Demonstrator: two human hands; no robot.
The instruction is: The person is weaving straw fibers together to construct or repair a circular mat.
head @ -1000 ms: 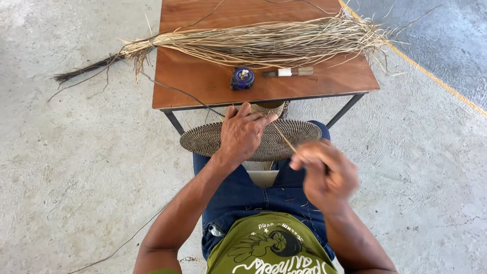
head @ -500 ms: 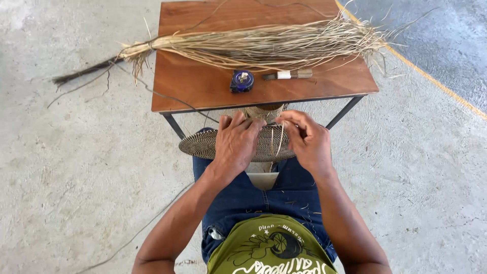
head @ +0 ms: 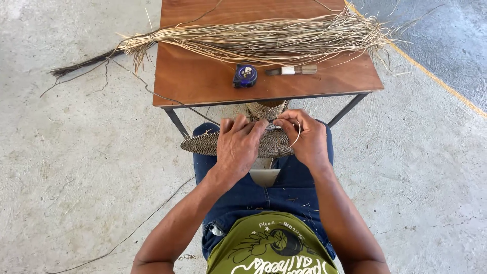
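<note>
Mat (head: 200, 143): light, stiff coil; best held at its rim.
Left hand (head: 237, 147): pressed flat on mat.
Right hand (head: 307, 139): pinching strand (head: 296, 137) at mat's edge.

My two hands, the left hand (head: 238, 144) and the right hand (head: 307, 139), crowd together over the woven disc (head: 203, 144) on my lap, just near of the counter (head: 203, 83) edge, so little room lies between them. On the counter's far half the straw bundle (head: 264, 40) blocks the whole width. Nearer, the tape measure (head: 245, 76) and the small tool (head: 291, 70) sit mid-counter; the left near corner is bare wood. A thin strand (head: 167, 96) crosses there.
</note>
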